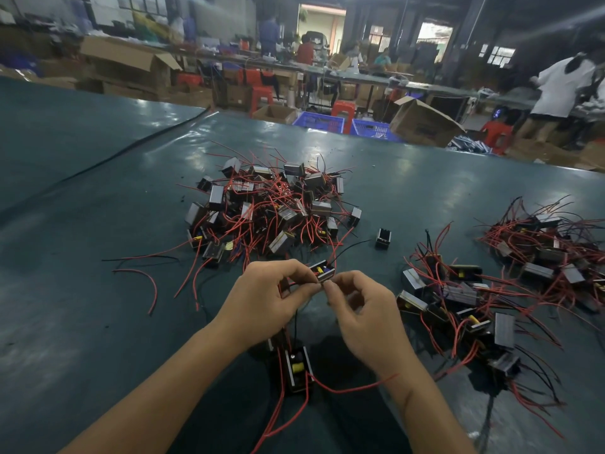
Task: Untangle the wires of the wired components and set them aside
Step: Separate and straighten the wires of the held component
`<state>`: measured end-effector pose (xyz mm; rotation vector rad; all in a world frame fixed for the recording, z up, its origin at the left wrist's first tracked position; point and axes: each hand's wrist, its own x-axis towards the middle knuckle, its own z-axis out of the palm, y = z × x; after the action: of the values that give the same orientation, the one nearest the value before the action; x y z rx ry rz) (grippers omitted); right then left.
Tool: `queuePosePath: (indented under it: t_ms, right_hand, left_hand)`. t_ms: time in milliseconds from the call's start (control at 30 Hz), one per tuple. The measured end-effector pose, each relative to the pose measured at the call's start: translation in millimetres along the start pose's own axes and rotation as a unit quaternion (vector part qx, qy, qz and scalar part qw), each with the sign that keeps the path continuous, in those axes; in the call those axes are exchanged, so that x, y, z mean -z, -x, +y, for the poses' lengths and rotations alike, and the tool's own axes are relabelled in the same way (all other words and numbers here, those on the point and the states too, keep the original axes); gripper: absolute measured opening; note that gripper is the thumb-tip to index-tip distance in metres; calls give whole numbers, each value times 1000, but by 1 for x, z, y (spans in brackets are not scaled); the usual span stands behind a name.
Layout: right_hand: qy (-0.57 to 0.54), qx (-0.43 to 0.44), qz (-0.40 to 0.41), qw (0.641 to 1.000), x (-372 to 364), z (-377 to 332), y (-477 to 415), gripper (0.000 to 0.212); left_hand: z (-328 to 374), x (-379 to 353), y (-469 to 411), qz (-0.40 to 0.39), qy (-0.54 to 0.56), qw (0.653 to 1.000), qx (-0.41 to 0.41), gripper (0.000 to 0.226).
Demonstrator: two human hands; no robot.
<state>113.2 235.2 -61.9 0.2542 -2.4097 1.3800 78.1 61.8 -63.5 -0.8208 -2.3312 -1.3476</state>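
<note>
3 component piles, 2 hands

The far-right wire pile runs off the edge; background workers are blurred.

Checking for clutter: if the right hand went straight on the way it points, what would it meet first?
The right hand pinches the component held by the left hand; past that, probably the near edge of the tangled pile, though depth is unclear.

Cardboard boxes, red stools and blue crates stand behind a dark green table. Daylight glows through a far doorway.
</note>
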Motion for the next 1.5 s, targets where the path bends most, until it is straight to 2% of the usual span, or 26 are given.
queuePosePath:
  t_ms: [167, 267, 433, 500, 633, 733, 867, 933, 1000, 1067, 1133, 1333, 1400, 1500]
  right_hand:
    - [-33, -93, -70, 993, -4, -4, 0, 22]
    - [-118, -160, -94, 976, -3, -7, -3, 25]
    - [-146, -144, -62, 977, 4, -12, -3, 14]
    - [-138, -162, -63, 975, 4, -12, -3, 17]
    - [-232, -315, -99, 915, 7, -16, -4, 28]
    - [-237, -351, -122, 898, 9, -18, -4, 29]
    - [-222, -319, -124, 913, 7, -18, -3, 32]
    - [-154, -214, -105, 959, 8, -15, -2, 26]
    - [-8, -57, -70, 996, 11, -11, -1, 12]
    - [72, 50, -49, 995, 12, -7, 0, 6]
    - [98, 93, -42, 990, 12, -4, 0, 10]
    - [84, 108, -3, 991, 11, -2, -1, 17]
    - [78, 76, 1, 994, 10, -3, -1, 16]
    - [44, -30, -23, 998, 6, -8, -1, 23]
  left_hand:
    - [0, 1, 0, -13, -39, 999, -11, 6]
    - [1, 2, 1, -14, -56, 998, -17, 7]
    - [1, 2, -1, -3, -16, 1000, -4, 5]
    - [1, 2, 0, -8, -23, 1000, -2, 5]
    - [4, -1, 2, -12, -65, 998, -7, 13]
    - [5, -1, 3, -16, -78, 997, -13, 9]
    - [4, 0, 2, -14, -68, 998, -5, 9]
    - [3, 1, 1, -7, -49, 999, 8, 8]
    - [1, 2, 0, 0, -30, 999, 23, 3]
    - [-1, 4, -2, -1, -14, 999, 41, 5]
    - [-2, 5, -3, -10, -6, 999, 43, 6]
    - [-1, 7, -3, -58, -1, 998, 24, 6]
    - [1, 6, -2, -62, -4, 998, 19, 9]
    - [2, 5, -1, -57, 2, 998, 14, 11]
